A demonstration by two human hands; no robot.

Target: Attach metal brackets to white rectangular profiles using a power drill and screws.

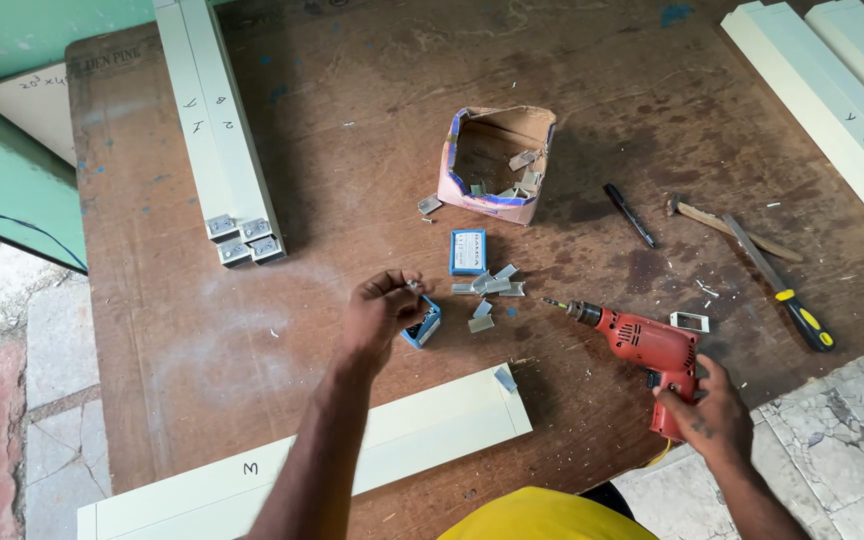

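At centre frame, the left hand point(380, 310) is pinching a tiny screw point(413, 286) in a narrow grip above a small blue box point(422, 325); light and slippery, it is probably best held at the fingertips. At lower right, the right hand point(714, 408) is wrapping the red drill point(642, 342) handle, likely heavy and rigid. Metal brackets point(490, 286), a torn carton point(497, 160) and cream panels point(222, 130) are crowding the worktop point(352, 80).

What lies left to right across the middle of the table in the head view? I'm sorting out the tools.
Left hand pinching something small → small blue box → red drill, gripped by the right hand → yellow-handled screwdriver.
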